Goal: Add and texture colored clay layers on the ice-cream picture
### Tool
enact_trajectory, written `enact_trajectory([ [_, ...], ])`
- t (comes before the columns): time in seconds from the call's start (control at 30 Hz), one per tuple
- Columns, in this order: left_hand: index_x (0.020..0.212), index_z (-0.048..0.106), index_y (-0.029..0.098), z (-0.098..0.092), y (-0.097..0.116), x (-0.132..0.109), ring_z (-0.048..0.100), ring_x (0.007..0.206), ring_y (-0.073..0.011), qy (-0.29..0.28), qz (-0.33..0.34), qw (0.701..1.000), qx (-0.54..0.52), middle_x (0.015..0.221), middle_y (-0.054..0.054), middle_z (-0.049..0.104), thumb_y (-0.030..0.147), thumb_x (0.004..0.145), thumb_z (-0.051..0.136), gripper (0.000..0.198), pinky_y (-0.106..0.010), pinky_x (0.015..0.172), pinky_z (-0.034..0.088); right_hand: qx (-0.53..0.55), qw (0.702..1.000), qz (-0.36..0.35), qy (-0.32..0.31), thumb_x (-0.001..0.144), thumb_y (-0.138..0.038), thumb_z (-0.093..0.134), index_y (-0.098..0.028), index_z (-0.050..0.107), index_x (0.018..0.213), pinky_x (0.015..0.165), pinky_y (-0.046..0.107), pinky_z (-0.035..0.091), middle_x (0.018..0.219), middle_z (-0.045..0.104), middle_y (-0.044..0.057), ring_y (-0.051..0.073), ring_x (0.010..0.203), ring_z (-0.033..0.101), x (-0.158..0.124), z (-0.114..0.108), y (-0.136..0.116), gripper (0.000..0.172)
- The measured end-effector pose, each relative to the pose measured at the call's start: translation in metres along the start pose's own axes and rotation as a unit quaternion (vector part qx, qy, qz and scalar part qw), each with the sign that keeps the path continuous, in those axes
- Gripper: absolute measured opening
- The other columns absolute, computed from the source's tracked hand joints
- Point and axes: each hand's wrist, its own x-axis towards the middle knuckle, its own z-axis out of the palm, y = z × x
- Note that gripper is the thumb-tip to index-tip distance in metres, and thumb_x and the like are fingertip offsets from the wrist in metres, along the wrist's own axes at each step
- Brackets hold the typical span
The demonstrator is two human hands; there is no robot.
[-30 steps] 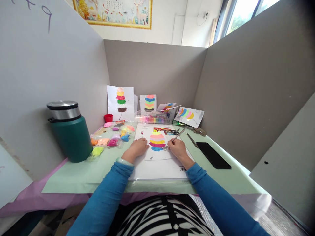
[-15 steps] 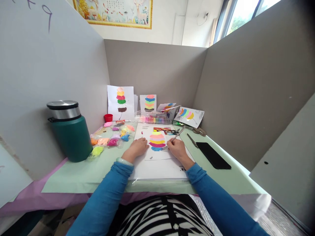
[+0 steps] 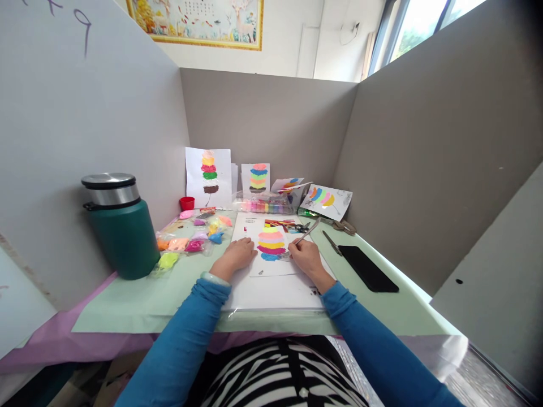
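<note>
My right hand (image 3: pixel 307 258) grips a metal fork (image 3: pixel 309 230), its handle rising up and to the right between the fingers. The fork's tines rest at the right end of the blue clay band (image 3: pixel 268 257), the lowest on a white paper card (image 3: pixel 272 271). Above that band lie magenta, yellow, pink and pale yellow clay bands. On the card's left edge my left hand (image 3: pixel 236 255) lies flat, fingers stretched out and holding nothing. The card sits on a larger white sheet (image 3: pixel 271 295).
Bagged colored clay (image 3: pixel 194 245) and a green flask (image 3: pixel 123 232) stand left, near a red cup (image 3: pixel 186 203). Finished clay cards (image 3: pixel 207 195) lean along the back behind a clear box (image 3: pixel 265 206). A black phone (image 3: pixel 368 268) and a knife (image 3: pixel 331 243) lie right; grey partitions (image 3: pixel 271 113) surround the table.
</note>
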Motion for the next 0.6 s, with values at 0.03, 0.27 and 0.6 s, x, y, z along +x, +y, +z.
enact_trajectory([
  [0.03,0.115,0.062,0.012,0.0001,0.0000,0.0000,0.057,0.118,-0.0250,0.000,0.000,1.000,0.000,0.127,-0.015,0.060,0.028,0.097,0.038,0.033,-0.035,0.097,0.043,0.003,1.000,-0.006,-0.010,0.079,-0.027,0.049,-0.018,0.070,0.069,0.062,0.023,0.040,0.062,0.069,0.004,0.017,0.067,0.064,-0.0001,-0.0001,-0.0003,0.024],
  [0.27,0.115,0.062,0.012,0.0003,-0.0004,0.0002,0.057,0.118,-0.0252,0.000,0.002,1.000,-0.002,0.127,-0.016,0.060,0.028,0.097,0.038,0.034,-0.035,0.097,0.043,0.027,1.000,0.010,0.013,0.079,-0.030,0.050,-0.018,0.070,0.071,0.062,0.023,0.041,0.062,0.070,0.004,0.018,0.066,0.065,0.0005,0.0004,0.0000,0.025],
  [0.6,0.115,0.062,0.012,0.0029,-0.0018,0.0014,0.057,0.118,-0.0256,0.004,0.003,1.000,-0.006,0.126,-0.016,0.061,0.027,0.097,0.039,0.033,-0.037,0.098,0.044,-0.012,0.999,0.037,-0.022,0.080,-0.025,0.049,-0.018,0.071,0.073,0.065,0.023,0.040,0.065,0.071,0.005,0.018,0.071,0.065,0.0031,-0.0008,0.0006,0.024],
])
